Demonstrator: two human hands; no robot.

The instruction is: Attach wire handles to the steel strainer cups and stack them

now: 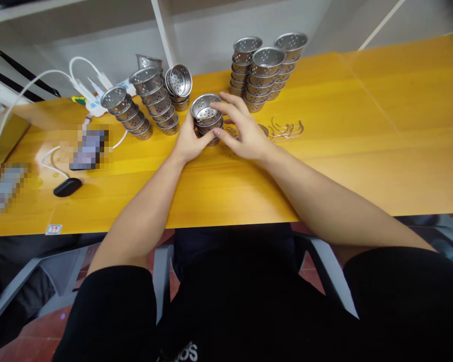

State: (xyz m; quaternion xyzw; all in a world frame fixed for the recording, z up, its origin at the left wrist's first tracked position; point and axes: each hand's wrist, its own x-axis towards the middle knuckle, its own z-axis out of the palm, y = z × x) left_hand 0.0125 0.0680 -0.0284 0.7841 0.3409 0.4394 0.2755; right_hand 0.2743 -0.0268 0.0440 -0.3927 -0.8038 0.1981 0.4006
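A short stack of perforated metal cups [207,111] stands on the table between my hands, its top cup open upward. My left hand [189,142] is closed around the stack's left side, thumb across the lower front. On the other side, my right hand [249,131] has its thumb against the front of the stack and a bent index finger over the top cup's rim; its other fingers reach along the right side, partly hidden. Thin curved metal wires [287,130] lie loose on the wood just right of and behind my right hand.
Taller stacks of the same cups stand at back left [156,98] and back right [262,75]. A power strip [98,103] with white cables, a blurred phone [89,150] and a black oval object [68,187] occupy the left of the yellow table [226,198].
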